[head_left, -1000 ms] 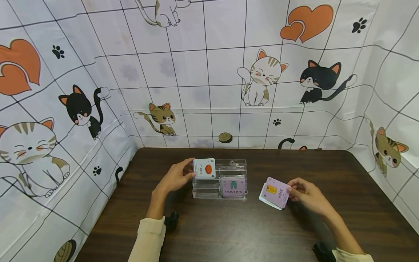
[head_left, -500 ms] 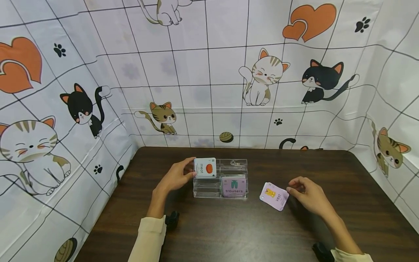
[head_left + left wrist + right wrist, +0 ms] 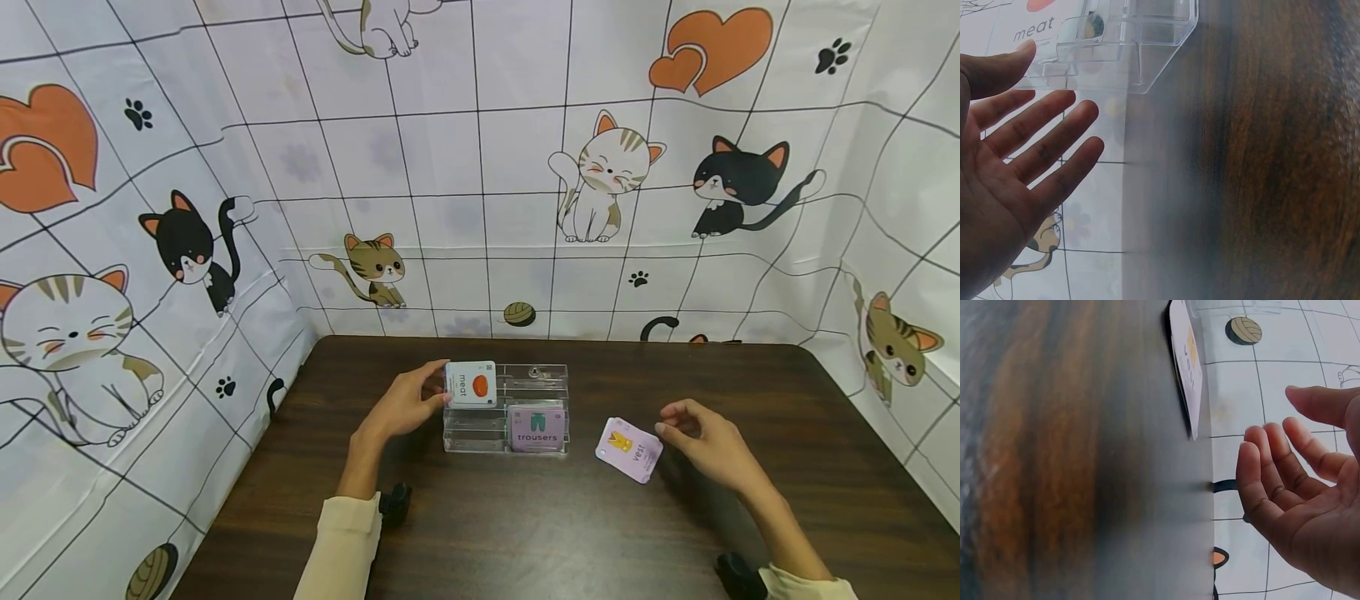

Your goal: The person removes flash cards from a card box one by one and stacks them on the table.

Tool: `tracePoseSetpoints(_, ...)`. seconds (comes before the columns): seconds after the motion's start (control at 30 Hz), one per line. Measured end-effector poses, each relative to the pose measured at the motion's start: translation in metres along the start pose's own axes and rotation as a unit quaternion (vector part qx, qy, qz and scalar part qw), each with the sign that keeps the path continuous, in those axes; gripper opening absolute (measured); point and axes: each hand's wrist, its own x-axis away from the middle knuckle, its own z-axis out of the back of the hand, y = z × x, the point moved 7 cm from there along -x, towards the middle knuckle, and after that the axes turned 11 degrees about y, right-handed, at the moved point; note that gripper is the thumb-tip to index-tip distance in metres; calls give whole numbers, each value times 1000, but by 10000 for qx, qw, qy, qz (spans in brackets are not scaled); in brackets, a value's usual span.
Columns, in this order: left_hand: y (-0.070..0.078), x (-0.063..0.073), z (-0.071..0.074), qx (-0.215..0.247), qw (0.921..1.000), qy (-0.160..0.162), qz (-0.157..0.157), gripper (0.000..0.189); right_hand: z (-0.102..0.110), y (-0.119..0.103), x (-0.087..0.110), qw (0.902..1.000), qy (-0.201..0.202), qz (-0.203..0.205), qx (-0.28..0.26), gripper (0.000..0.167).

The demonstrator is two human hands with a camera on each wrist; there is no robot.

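In the head view, a clear plastic card holder (image 3: 476,433) stands on the dark wooden table. A white "meat" card (image 3: 470,385) sits at its upper left, a lilac "trousers" card (image 3: 537,427) at its lower right. My left hand (image 3: 401,406) is at the holder's left side. The left wrist view shows its fingers (image 3: 1054,172) straight and spread, with the thumb tip over the lower edge of the "meat" card. A lilac "vest" card (image 3: 629,450) lies on the table, right of the holder. My right hand (image 3: 708,446) hovers beside it with relaxed fingers, holding nothing.
Bare tabletop (image 3: 555,525) shows between the forearms. A white cloth printed with cats (image 3: 517,167) rises behind the table and along both sides. Each wrist wears a black device (image 3: 395,505).
My right hand has let go of the "vest" card, which now lies flat on the table. The fingers have drawn slightly away from it. My left hand keeps its place at the holder.
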Motion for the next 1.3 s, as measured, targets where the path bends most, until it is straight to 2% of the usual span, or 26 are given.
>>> tracePoseSetpoints(0.4, 0, -2, -1, 29, 10000, -25, 43, 64, -5, -13, -2, 9998, -102, 113, -146, 29)
tracePoseSetpoints(0.83, 3, -3, -2, -9, 10000, -3, -52, 64, -9, -20, -5, 9996, -105, 141, -232, 30)
tracePoseSetpoints(1.3, 1, 0, 0, 12, 10000, 50, -17, 64, -17, -29, -8, 9990, -194, 186, -371, 31)
